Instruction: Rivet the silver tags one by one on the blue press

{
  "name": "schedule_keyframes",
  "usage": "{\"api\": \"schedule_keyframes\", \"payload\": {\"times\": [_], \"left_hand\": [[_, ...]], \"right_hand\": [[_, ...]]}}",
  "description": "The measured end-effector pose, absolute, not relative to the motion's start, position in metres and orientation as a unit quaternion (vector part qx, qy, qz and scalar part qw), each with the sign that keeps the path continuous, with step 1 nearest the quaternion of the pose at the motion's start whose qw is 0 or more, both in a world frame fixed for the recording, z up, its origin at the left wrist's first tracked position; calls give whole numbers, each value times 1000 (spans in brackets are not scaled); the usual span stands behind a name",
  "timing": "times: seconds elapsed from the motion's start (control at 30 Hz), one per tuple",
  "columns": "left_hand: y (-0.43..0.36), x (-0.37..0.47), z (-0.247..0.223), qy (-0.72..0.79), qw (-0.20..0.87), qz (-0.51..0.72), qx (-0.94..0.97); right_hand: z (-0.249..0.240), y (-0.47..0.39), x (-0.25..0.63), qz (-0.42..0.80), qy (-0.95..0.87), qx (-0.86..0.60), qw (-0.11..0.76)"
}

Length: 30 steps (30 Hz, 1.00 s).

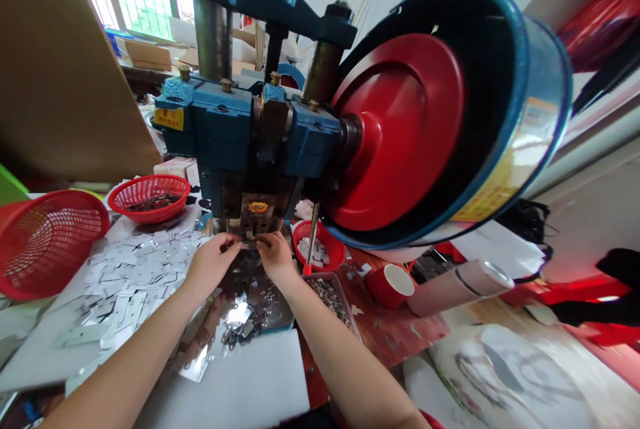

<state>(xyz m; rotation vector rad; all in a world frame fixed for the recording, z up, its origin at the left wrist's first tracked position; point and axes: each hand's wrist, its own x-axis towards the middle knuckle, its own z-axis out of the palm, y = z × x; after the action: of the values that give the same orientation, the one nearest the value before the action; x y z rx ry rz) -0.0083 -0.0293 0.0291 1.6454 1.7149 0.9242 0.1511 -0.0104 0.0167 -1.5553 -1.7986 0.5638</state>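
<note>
Work at the press, centre of the frame. My left hand and right hand face each other just below the ram, thumb and fingertips of each drawn close together; a thin strip appears to lie between them, too small to tell whether either hand grips it. I judge the batch partly done: small bits lie scattered at lower centre, and more fill the tray right of centre, though whether these are product or scrap I cannot tell. The flat pieces heaped at left may be remaining stock. Whether the strip is already pressed does not show.
</note>
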Motion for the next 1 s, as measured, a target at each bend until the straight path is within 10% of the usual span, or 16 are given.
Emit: {"api": "schedule_keyframes", "payload": {"times": [0.3,1.0], "left_hand": [[-18,-2,26,654,210,315,655],[-3,-4,2,617,217,331,680]], "right_hand": [[26,-35,161,27,-795,-559,233],[33,-28,165,-7,-825,-540,168]]}}
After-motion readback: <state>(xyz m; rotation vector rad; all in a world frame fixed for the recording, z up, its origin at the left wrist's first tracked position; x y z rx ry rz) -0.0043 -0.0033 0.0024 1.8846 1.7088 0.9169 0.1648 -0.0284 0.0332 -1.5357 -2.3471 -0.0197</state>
